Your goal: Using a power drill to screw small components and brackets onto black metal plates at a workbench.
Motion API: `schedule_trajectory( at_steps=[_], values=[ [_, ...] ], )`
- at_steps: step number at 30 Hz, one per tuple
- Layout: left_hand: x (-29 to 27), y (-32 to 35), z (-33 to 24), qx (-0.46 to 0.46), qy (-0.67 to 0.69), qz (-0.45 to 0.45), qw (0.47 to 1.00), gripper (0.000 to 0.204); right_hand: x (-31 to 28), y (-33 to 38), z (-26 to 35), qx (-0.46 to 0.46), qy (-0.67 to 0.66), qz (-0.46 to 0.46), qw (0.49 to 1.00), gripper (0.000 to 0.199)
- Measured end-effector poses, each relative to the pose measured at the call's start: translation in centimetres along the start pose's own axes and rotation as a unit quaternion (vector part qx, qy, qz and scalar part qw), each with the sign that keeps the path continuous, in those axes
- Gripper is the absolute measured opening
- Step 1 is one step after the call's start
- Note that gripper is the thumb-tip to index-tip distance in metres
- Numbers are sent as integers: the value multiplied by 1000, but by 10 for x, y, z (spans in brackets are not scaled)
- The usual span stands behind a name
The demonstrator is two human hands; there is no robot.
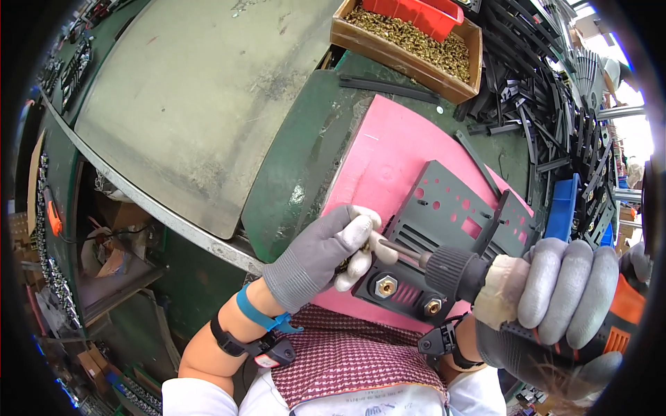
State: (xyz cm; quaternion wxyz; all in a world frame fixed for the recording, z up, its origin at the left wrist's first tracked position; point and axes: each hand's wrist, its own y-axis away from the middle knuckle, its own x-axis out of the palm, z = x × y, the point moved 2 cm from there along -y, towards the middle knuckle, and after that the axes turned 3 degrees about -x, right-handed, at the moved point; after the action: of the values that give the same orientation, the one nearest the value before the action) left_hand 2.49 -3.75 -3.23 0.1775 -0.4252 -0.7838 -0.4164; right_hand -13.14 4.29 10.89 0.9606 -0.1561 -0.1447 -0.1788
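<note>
My left hand (322,253), in a grey glove with pale fingertips, is closed with its fingers curled inward. Bits of brass-coloured small parts (343,266) show between the fingers; most of what it holds is hidden. My gloved right hand (565,298) is wrapped round a black and orange power drill (454,274), whose nose is bound with cream tape. The drill's bit points left and its tip meets or nearly meets my left fingertips. Under the drill lies a dark metal plate (409,229) with slots and round holes. Two brass hex fittings (386,286) sit on its near end.
A pink foam mat (374,152) lies under the plate on the green bench. Beyond it stands a cardboard box (388,61) of small brass parts with a red bin (423,15) in it. Dark metal strips (527,104) pile up at the right, near a blue bin (562,208).
</note>
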Motion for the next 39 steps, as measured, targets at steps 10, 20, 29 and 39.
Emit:
schedule_trajectory(
  at_steps=[10, 20, 29, 39],
  values=[
    [-4, 0, 4, -4, -53, 19, 998, 54, 2, 11, -6, -76, -48, -36, 995, 38],
    [1, 2, 8, -37, 24, 54, 998, 57, -14, 22, 2, -77, -66, -20, 995, 31],
    [7, 6, 6, -80, 127, 92, 984, 54, -16, 0, 1, -57, -73, 73, 993, 33],
    [17, 5, 12, 25, -331, -112, 937, 49, -13, 8, -19, -111, 34, -95, 989, 41]
  ],
)
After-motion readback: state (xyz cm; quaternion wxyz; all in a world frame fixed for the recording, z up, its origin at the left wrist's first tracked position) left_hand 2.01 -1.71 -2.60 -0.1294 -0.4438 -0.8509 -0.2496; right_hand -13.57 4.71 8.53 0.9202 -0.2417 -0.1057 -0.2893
